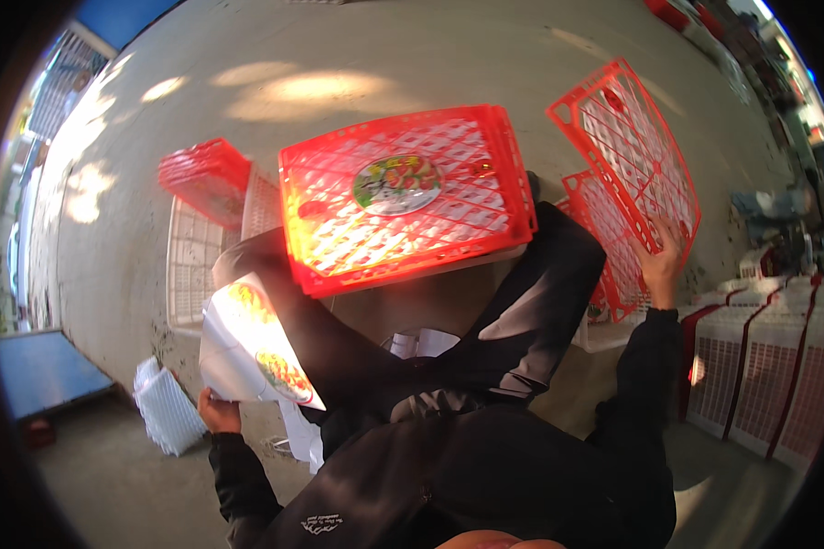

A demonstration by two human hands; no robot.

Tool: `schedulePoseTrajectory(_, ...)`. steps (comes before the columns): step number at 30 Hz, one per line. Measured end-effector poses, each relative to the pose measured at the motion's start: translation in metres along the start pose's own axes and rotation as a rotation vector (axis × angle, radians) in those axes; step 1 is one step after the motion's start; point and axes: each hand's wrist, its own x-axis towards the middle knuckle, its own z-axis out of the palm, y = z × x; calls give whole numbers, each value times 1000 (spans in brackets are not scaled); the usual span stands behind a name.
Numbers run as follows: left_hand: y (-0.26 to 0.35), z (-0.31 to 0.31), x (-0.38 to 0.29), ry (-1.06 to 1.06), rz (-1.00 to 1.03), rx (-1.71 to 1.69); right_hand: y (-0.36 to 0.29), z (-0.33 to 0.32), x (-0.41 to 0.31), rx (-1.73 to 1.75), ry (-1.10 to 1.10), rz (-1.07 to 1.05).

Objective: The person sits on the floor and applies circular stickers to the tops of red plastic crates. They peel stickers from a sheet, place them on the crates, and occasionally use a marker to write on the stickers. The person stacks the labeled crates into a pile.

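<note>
My left hand [218, 412] grips the lower edge of a sheet of oval fruit-picture stickers [237, 346], which is tilted beside my left thigh and partly washed out by sunlight. On the right, my right hand [661, 254] holds a red plastic lattice lid [635, 147] by its near edge, raised at a slant. Between my knees lies a stack of red lattice lids [329, 250]. Its top lid bears an oval fruit sticker [398, 184] near the middle. More red lids [611, 237] lean below the raised one, in a pale crate [597, 336] that is partly hidden.
Left of my knee, a white plastic crate [185, 267] holds stacked red lids [206, 178]. White padded wrap [168, 412] lies on the concrete floor [178, 103]. White crates with red straps [748, 370] stand at the right. A blue panel [48, 374] is at the far left.
</note>
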Motion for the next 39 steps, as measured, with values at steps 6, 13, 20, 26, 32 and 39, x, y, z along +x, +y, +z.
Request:
schedulePoseTrajectory(6, -6, -2, -4, -52, -19, -127, -156, 13, 22, 235, -268, -343)
schedulePoseTrajectory(13, -12, -22, -15, -12, -12, -176, -238, 75, 10, 370, -511, -601)
schedulePoseTrajectory(20, -15, -21, -19, 21, -24, -183, -248, 104, 7, 412, -544, -662)
schedulePoseTrajectory(26, -16, -21, -16, 41, -21, -211, -252, 113, 6, 386, -551, -674)
schedulePoseTrajectory(32, -14, -17, -20, 32, -28, -209, -257, 118, 5, 408, -565, -680)
schedulePoseTrajectory(39, -12, -15, -23, 23, -14, -207, -265, 116, 4, 326, -594, -685)
